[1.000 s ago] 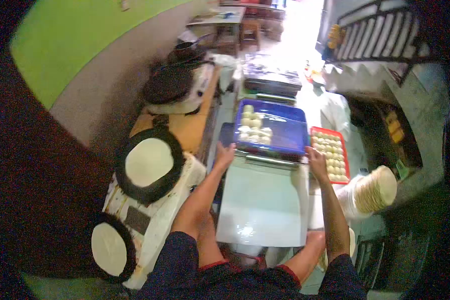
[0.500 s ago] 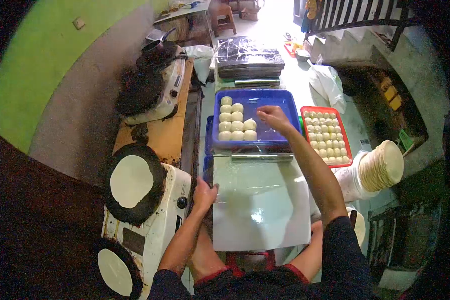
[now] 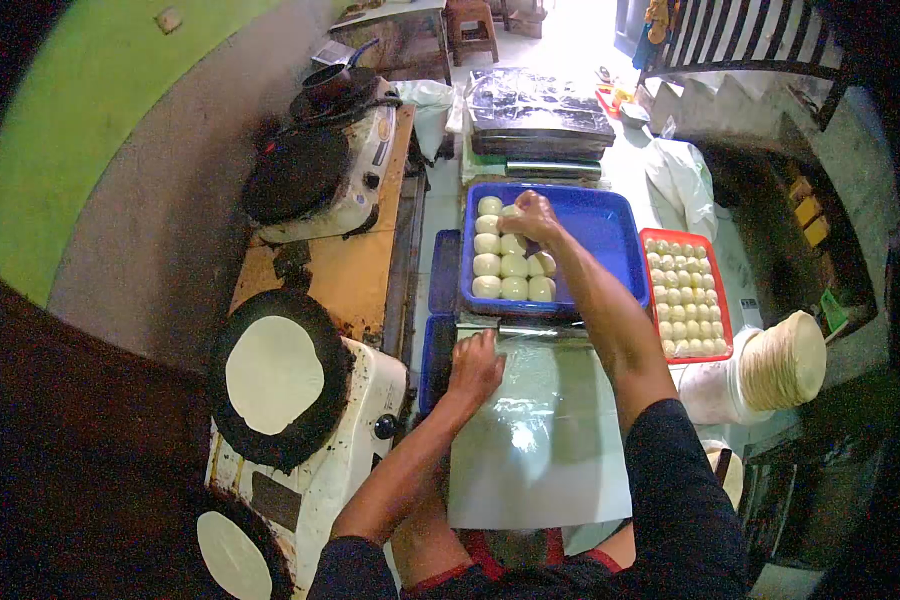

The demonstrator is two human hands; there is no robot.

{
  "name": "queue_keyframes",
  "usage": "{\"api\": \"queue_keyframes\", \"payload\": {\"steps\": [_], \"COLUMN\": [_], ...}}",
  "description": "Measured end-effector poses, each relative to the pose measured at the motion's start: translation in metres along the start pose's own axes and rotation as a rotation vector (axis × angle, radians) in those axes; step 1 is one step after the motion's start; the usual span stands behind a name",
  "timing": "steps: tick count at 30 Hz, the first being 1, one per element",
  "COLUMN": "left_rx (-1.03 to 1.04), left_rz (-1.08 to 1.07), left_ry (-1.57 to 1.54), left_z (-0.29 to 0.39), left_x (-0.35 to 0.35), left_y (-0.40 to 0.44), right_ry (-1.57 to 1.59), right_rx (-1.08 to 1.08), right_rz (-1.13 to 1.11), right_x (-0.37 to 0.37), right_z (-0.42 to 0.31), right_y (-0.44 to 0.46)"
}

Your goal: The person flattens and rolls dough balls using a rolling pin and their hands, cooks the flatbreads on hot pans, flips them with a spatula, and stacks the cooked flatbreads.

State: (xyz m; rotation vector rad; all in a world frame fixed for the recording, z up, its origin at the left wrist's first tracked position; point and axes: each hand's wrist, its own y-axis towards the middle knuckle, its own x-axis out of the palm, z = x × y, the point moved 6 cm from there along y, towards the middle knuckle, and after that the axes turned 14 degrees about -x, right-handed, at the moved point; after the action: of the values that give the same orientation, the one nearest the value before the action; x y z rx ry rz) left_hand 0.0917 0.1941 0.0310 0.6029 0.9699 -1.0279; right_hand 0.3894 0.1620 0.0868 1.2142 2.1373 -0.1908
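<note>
My right hand (image 3: pixel 535 218) reaches into the blue tray (image 3: pixel 605 235) with its fingers closed on a dough ball (image 3: pixel 511 213) at the top of the second column. Several pale, round dough balls (image 3: pixel 486 265) sit in rows on the tray's left side. My left hand (image 3: pixel 478 368) is over the upper left of the white work board (image 3: pixel 540 470), fingers curled in. Just beyond it, a metal rolling pin (image 3: pixel 550 332) lies crosswise between board and tray. Whatever the left fingers may hold is hidden.
A red tray (image 3: pixel 727 330) of smaller balls stands right, beside a stack of flat rounds (image 3: pixel 785 365) on a white tub. Left, thin dough rounds (image 3: pixel 275 375) lie on dark griddles over a stove (image 3: pixel 375 390). Dark stacked sheets (image 3: pixel 540 110) lie at the back.
My right hand has moved left across the tray onto a dough ball. My left hand has come from beside the board to its upper left, near the rolling pin. The view has shifted slightly.
</note>
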Motion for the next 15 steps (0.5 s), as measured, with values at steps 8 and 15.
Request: {"api": "queue_keyframes", "payload": {"steps": [8,15], "left_rx": [0.103,0.288], "left_rz": [0.185,0.425], "left_ry": [0.082,-0.037], "left_z": [0.031,0.099], "left_x": [-0.037,-0.135], "left_y": [0.008,-0.019], "right_ry": [0.386,-0.132], "right_rx": [-0.168,-0.295], "right_rz": [-0.29,-0.651], "right_x": [-0.051,0.021], "right_z": [-0.046,-0.011], "right_y": [-0.17,-0.378]}}
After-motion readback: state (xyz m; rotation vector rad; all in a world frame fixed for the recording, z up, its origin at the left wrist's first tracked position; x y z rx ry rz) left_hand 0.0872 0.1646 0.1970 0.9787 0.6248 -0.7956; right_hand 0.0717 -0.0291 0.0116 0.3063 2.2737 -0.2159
